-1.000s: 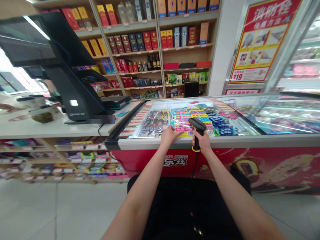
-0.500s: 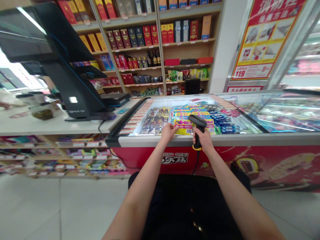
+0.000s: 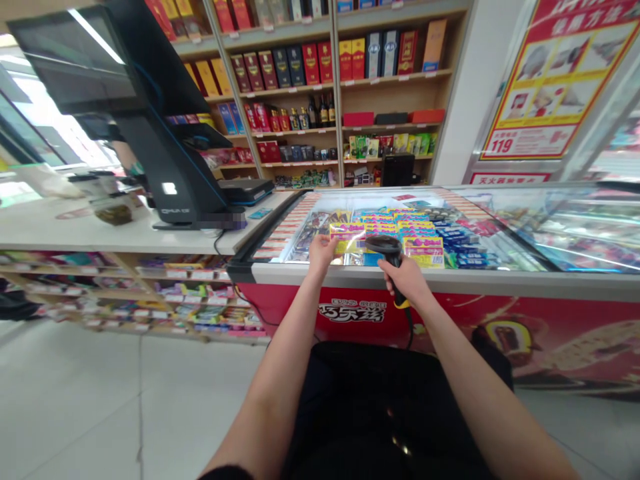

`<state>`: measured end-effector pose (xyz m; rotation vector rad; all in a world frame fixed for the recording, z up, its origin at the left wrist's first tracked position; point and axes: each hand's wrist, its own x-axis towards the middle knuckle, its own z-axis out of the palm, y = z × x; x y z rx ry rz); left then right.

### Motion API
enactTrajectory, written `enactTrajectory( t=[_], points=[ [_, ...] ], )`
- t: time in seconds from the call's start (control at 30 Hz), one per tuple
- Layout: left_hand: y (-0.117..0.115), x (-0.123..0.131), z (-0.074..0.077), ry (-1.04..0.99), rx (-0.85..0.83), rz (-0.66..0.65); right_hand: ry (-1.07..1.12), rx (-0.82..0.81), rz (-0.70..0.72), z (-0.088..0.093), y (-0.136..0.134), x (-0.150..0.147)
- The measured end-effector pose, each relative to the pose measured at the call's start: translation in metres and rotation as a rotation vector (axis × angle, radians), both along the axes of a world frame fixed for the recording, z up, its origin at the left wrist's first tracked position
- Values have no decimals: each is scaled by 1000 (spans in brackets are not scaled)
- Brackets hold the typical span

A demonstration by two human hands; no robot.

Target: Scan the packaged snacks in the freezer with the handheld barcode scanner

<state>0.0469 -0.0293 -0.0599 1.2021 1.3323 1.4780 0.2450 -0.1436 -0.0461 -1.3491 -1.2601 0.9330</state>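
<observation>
Poster top cut off, held pkt txt blurry.

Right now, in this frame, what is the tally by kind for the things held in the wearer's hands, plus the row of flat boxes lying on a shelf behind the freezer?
Handheld scanner, in the right hand: 1
Yellow-and-pink packet, in the left hand: 1
Flat boxes: 3
Total: 5

The single view looks from the person's head, forward and down past the bare left hand and bare right hand, onto a red, glass-topped chest freezer close ahead; tall pale-wood shelves stand farther off, a white-topped counter leftward.
</observation>
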Motion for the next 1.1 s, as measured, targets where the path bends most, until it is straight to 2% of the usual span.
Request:
enactTrajectory(
  t=[0.2,0.4,0.83,1.0,1.1],
  points=[
    [-3,-8,6,61,42,69,-72,-41,27,7,-5,-12],
    [-3,-9,6,-49,91,96,-139,-78,50,13,-8,-16],
    [-8,-9,6,-61,77,93,-128,-68,76,13,-9,-20],
    [1,-14,8,-20,45,104,-102,-69,70,12,-5,-21],
    [13,-19,14,-27,6,110,-75,-54,57,10,-2,-19]
  ],
)
